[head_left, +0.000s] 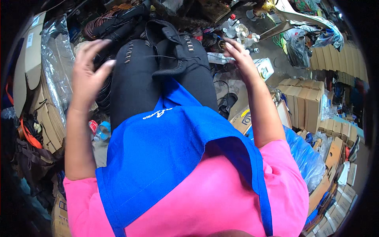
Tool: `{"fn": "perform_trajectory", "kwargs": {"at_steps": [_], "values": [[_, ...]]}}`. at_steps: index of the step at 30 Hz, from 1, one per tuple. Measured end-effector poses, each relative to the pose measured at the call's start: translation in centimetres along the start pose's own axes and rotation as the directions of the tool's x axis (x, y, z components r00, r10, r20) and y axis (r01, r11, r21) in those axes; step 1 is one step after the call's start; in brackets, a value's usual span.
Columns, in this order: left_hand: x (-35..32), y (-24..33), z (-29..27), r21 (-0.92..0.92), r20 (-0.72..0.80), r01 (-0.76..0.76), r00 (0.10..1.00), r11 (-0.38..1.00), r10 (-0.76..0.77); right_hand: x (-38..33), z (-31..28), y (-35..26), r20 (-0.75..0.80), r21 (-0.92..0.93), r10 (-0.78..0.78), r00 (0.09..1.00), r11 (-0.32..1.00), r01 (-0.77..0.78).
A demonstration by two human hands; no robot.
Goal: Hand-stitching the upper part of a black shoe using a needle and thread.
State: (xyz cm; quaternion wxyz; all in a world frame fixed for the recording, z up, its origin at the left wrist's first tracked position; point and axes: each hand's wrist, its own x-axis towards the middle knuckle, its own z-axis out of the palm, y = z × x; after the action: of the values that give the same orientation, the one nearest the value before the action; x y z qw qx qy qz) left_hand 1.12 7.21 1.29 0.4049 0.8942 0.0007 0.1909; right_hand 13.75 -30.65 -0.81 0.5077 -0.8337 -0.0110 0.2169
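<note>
A black piece that looks like a shoe upper lies across my knees, its flaps spread. Thin dark thread trails from its right side, and a fine pale line crosses its middle. My left hand is raised left of my left knee, slightly blurred, with thumb and fingers apart. To the right of my right knee, my right hand hovers with its fingers stretched toward the upper left. I see nothing held in either hand, though a fine thread could escape notice. A blue apron covers my lap.
Plastic bottles and a white can stand on the floor ahead right. Stacked cardboard boxes fill the right side. Cardboard and clear plastic sheeting lean at left. A small bottle lies beside my left thigh.
</note>
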Motion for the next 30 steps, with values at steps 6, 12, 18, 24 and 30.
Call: {"fn": "perform_trajectory", "kwargs": {"at_steps": [6,12,18,24,30], "values": [[-1.6,6.4,6.6,0.047,0.484,-0.204,0.861,0.978,0.156,3.4,6.5,-8.3,0.476,-0.429,-0.320,0.819,0.729,0.533],[-3.2,4.6,7.8,-0.133,0.400,-0.259,0.869,0.957,0.291,0.2,6.8,-8.4,0.261,-0.523,-0.549,0.794,0.611,0.594],[-3.3,5.0,9.0,-0.068,0.423,-0.372,0.829,0.926,0.365,-1.1,6.5,-6.5,0.597,-0.512,-0.428,0.679,0.448,0.733],[-3.4,5.1,9.3,-0.038,0.423,-0.319,0.853,0.947,0.305,-1.6,5.5,-6.8,0.667,-0.526,-0.271,0.694,0.488,0.697],[-3.0,5.3,9.2,-0.028,0.483,-0.283,0.836,0.959,0.261,-4.3,3.1,-6.2,0.613,-0.451,-0.353,0.707,0.579,0.679]]}}
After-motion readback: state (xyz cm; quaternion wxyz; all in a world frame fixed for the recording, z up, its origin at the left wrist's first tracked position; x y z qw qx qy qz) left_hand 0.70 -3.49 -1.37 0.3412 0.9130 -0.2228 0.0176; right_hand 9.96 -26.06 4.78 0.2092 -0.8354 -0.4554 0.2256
